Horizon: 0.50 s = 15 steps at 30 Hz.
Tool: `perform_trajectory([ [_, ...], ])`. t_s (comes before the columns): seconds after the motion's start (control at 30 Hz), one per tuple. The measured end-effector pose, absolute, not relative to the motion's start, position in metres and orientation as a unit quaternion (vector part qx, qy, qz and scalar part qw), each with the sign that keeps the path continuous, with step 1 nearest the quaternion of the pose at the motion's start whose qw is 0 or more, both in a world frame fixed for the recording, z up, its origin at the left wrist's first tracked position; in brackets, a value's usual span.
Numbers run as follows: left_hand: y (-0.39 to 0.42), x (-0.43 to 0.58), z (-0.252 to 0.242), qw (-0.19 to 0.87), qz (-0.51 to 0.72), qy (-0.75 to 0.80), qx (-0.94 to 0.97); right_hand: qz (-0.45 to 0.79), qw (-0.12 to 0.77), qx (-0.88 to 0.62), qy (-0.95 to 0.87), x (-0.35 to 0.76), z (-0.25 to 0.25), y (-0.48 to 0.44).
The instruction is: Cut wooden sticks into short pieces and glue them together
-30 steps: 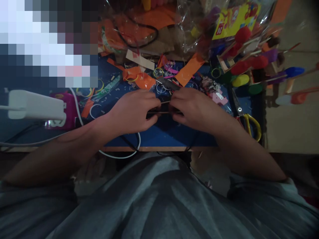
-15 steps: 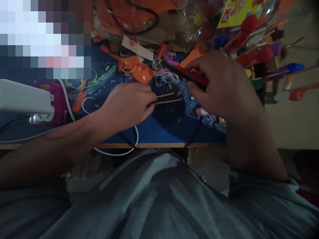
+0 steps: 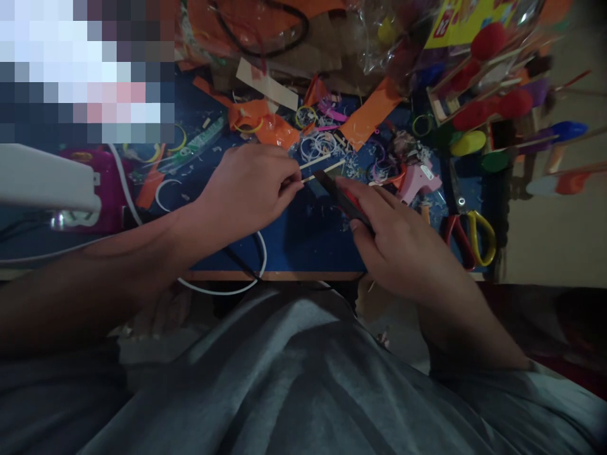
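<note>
My left hand (image 3: pixel 251 189) is closed in a pinch on two thin wooden sticks (image 3: pixel 325 169) that jut to the right over the blue board (image 3: pixel 303 240). My right hand (image 3: pixel 403 246) is closed round a red and black utility knife (image 3: pixel 344 199). The knife's dark tip lies just below the free ends of the sticks. Both hands rest low over the board's near half.
Scissors with red and yellow handles (image 3: pixel 469 234) lie right of my right hand. Orange paper scraps (image 3: pixel 265 126), rubber bands and shavings litter the board's far side. Coloured pom-pom stick models (image 3: pixel 493 101) stand far right. A white cable (image 3: pixel 227 287) loops over the near edge; a white charger (image 3: pixel 45 180) sits left.
My right hand left the sticks, reached to the far side, picked up the utility knife and brought it back down beside the stick ends. My left hand kept hold of the sticks.
</note>
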<state>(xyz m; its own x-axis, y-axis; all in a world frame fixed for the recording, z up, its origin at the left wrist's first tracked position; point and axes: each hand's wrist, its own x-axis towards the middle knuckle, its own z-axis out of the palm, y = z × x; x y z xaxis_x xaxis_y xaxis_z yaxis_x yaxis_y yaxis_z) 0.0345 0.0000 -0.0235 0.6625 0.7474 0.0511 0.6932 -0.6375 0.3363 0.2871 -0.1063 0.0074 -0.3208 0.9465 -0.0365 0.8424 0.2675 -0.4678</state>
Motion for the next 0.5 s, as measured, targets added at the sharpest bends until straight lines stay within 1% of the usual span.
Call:
perform_trajectory([
  [0.23, -0.001, 0.037, -0.022, 0.163, 0.075, 0.407, 0.896, 0.218, 0.125, -0.583, -0.772, 0.279, 0.001, -0.11],
  [0.5, -0.001, 0.035, -0.024, 0.161, 0.098, 0.392, 0.9, 0.221, 0.128, -0.58, -0.774, 0.271, -0.002, -0.111],
])
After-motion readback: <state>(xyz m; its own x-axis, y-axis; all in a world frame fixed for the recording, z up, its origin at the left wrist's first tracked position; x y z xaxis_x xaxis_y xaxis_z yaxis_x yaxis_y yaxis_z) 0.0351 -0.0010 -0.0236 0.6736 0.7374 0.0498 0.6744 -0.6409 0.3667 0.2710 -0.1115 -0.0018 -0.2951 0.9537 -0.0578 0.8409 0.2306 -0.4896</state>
